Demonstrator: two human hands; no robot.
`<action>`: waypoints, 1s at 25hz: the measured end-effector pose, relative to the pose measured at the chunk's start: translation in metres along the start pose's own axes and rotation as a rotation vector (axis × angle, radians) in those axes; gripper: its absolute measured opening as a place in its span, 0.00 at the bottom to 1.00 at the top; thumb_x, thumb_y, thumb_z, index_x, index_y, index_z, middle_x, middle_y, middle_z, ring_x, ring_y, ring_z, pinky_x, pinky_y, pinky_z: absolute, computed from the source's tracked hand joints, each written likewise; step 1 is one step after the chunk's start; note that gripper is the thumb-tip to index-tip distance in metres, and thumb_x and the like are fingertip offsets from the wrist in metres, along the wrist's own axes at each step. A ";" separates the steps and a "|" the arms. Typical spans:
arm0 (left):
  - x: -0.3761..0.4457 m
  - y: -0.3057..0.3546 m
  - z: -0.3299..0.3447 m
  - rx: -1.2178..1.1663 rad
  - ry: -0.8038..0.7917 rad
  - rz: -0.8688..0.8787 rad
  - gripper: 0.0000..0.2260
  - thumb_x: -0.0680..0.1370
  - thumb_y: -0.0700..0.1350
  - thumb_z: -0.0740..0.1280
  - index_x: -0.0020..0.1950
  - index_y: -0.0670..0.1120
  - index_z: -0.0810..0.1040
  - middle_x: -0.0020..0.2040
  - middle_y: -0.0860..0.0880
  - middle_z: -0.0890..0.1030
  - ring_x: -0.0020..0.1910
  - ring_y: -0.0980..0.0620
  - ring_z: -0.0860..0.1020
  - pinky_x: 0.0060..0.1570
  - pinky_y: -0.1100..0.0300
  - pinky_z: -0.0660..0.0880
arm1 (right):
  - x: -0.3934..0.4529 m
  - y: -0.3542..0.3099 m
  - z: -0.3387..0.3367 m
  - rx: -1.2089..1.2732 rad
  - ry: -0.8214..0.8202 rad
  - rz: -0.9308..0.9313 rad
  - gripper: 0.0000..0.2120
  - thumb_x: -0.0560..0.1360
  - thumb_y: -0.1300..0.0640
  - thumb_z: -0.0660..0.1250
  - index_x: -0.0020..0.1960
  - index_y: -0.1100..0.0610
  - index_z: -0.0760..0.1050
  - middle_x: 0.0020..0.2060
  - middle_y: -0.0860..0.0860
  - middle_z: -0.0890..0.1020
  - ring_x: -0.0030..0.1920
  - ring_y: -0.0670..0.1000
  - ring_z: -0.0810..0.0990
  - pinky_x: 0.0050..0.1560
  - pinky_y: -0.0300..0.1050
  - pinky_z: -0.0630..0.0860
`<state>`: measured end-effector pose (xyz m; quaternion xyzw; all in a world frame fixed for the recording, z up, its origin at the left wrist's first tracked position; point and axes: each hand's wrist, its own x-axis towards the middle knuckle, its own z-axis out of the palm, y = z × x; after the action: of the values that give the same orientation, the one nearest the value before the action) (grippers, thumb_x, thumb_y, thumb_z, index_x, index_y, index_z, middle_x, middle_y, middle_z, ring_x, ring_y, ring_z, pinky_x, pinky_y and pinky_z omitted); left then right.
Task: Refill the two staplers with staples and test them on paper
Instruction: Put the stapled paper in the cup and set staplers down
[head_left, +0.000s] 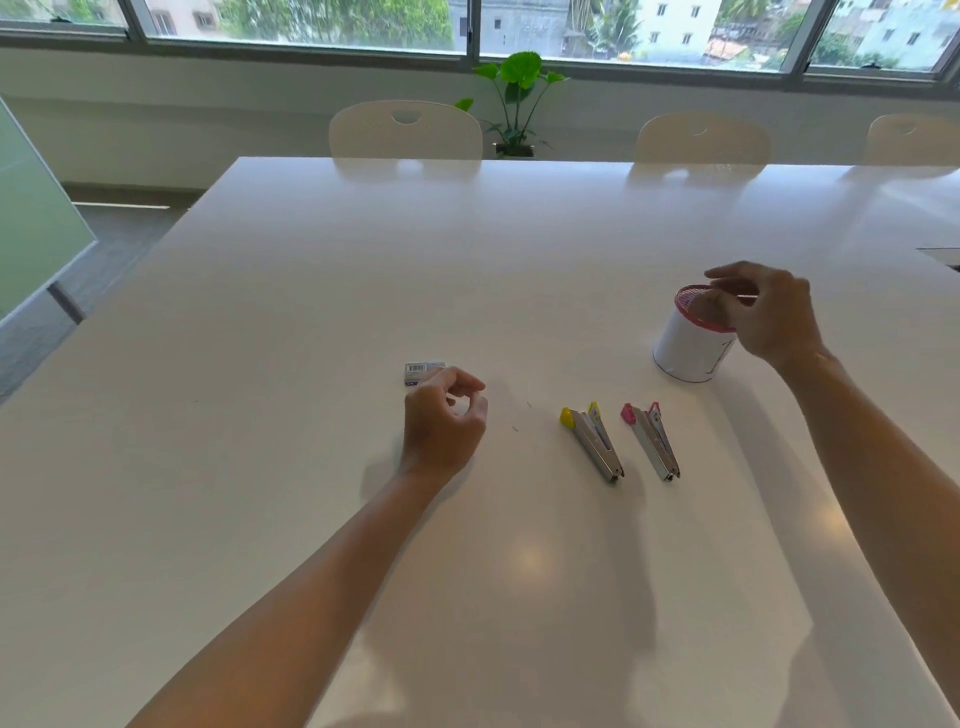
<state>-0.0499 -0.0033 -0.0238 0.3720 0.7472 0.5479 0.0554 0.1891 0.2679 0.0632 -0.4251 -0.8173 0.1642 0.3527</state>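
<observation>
Standing at the far left, a green glass panel (31, 218) leaned beside the white table (322, 291). On the table, left of centre, lay a small staple box (422, 372), flat, with a barcode on its top face. Just in front of it the left hand (444, 423) hovered or rested low over the surface, its fingers loosely curled with thumb and fingertips drawn near each other; whether they pinched anything could not be told, as nothing showed between them. A couple of tiny loose bits lay on the table just right of that hand. Next came the yellow stapler (593, 442), lying swung open with its metal rail exposed, and just beside it, apart and roughly parallel, the pink stapler (652, 440), open likewise. Farther back and to the right stood a white cup (685, 345) with a red mesh rim, tilted toward the camera. The right hand (769, 317) was at its mouth, fingers curled over and into the rim; what they held inside, if anything, was hidden. Across the table stood three pale chairs (405, 130), with a potted plant (519, 98) by the window (571, 26).
</observation>
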 end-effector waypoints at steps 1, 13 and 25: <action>0.000 -0.001 0.000 0.000 -0.005 -0.005 0.07 0.72 0.36 0.69 0.41 0.47 0.83 0.39 0.55 0.82 0.41 0.60 0.76 0.41 0.74 0.69 | 0.001 0.000 0.001 -0.003 -0.009 0.025 0.12 0.75 0.63 0.71 0.59 0.58 0.82 0.50 0.57 0.86 0.52 0.54 0.84 0.57 0.40 0.74; -0.003 -0.004 -0.002 0.038 -0.222 0.009 0.03 0.71 0.41 0.75 0.44 0.48 0.85 0.39 0.58 0.80 0.38 0.69 0.75 0.38 0.75 0.69 | -0.061 -0.098 0.062 0.174 -0.248 -0.007 0.05 0.75 0.56 0.72 0.51 0.51 0.83 0.42 0.45 0.85 0.43 0.43 0.82 0.47 0.30 0.75; -0.003 -0.003 -0.010 0.043 -0.365 0.101 0.05 0.73 0.42 0.76 0.48 0.46 0.87 0.48 0.51 0.81 0.46 0.56 0.79 0.49 0.70 0.74 | -0.106 -0.126 0.105 -0.166 -0.483 -0.018 0.08 0.76 0.51 0.71 0.52 0.52 0.84 0.49 0.51 0.86 0.49 0.53 0.83 0.55 0.52 0.80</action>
<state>-0.0537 -0.0134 -0.0236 0.5033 0.7167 0.4574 0.1545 0.0823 0.1117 0.0148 -0.3937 -0.8923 0.1902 0.1126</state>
